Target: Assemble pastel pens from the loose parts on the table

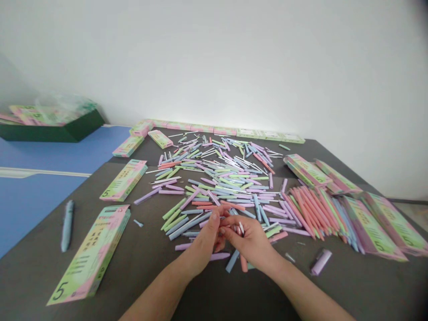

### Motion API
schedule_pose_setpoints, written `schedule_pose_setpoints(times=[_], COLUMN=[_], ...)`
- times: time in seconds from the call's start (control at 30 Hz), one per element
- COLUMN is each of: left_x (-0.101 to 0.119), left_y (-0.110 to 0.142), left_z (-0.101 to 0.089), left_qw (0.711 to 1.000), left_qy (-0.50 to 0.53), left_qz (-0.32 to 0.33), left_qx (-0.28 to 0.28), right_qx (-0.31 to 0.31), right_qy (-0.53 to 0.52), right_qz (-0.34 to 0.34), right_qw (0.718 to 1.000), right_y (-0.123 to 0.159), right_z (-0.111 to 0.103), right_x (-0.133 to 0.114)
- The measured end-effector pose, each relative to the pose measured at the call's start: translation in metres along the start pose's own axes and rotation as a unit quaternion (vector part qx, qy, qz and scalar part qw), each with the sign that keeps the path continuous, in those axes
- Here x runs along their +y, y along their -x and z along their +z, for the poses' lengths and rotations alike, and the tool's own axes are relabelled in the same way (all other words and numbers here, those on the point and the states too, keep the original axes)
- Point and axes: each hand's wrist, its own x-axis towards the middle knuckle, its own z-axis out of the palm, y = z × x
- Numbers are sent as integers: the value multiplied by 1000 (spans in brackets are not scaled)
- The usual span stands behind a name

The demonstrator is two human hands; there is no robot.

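Observation:
My left hand and my right hand meet at the near edge of a big heap of pastel pen parts on the dark table. Both hands are closed. My right hand grips a few pen pieces, pink and white ones showing between its fingers. My left hand's fingertips pinch at the same small piece. Loose purple, blue and pink barrels lie under and beside my hands.
Flat pastel boxes marked 5 lie at the left and stacked at the right. A row of pink pens lies right of the heap. A blue pen and a purple cap lie apart.

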Motion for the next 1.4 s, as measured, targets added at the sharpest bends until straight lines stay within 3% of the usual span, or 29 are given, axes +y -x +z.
schedule_pose_setpoints(times=[0.13,0.2,0.37,0.57,0.77,0.9,1.2,1.3,1.4], left_x=[12,22,32,30,36,35,32,34,35], left_y=[6,10,12,13,16,16,18,17,16], left_z=[3,7,9,7,12,12,9,7,6], left_qw=[997,992,981,986,985,983,974,970,969], left_qy=[-39,-76,-113,-59,-86,-98,-137,-161,-143], left_qz=[70,102,159,144,146,154,163,179,202], left_qx=[-9,12,-9,-67,-39,-33,-78,-44,-5], right_qx=[80,88,44,4,-27,-41,-113,-100,-13], right_qy=[-93,-134,-211,-235,-248,-243,-207,-239,-284], right_qz=[-72,-71,-19,2,28,16,-26,-29,-1], right_qw=[990,984,976,972,968,969,971,965,959], right_y=[-5,-7,-6,-2,0,0,2,1,-2], right_z=[0,-2,-10,-18,-14,-14,-21,-16,-13], right_x=[0,1,1,-6,-10,-5,-1,-2,-4])
